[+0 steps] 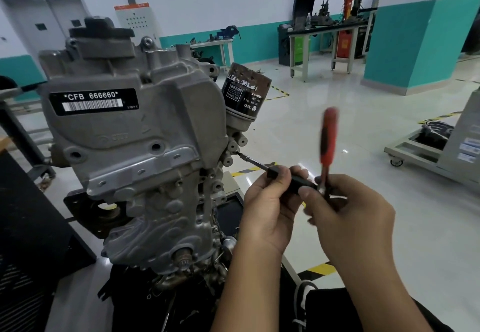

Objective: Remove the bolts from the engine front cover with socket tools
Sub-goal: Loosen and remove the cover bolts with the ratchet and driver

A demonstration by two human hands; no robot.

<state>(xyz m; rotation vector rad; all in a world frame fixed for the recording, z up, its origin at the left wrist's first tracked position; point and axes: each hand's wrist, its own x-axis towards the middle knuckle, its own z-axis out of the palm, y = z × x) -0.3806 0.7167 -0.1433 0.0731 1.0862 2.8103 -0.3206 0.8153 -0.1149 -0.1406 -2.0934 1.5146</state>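
The left hand [270,201] curls around the black extension bar [285,179], steadying it. The right hand [345,209] pinches the ratchet [327,147] at its head, its red-and-black handle standing upright and blurred. The slim steel shaft runs up-left to a bolt [237,153] on the right edge of the engine front cover [135,129]. This looks like the loosening step; next, the handle wants swinging while the bar stays square on the bolt. The cover is dull cast grey metal, ribbed and lumpy; a rusty, cylindrical oil filter [245,92] sits just above.

Head camera, angled down, close on engine [135,150]
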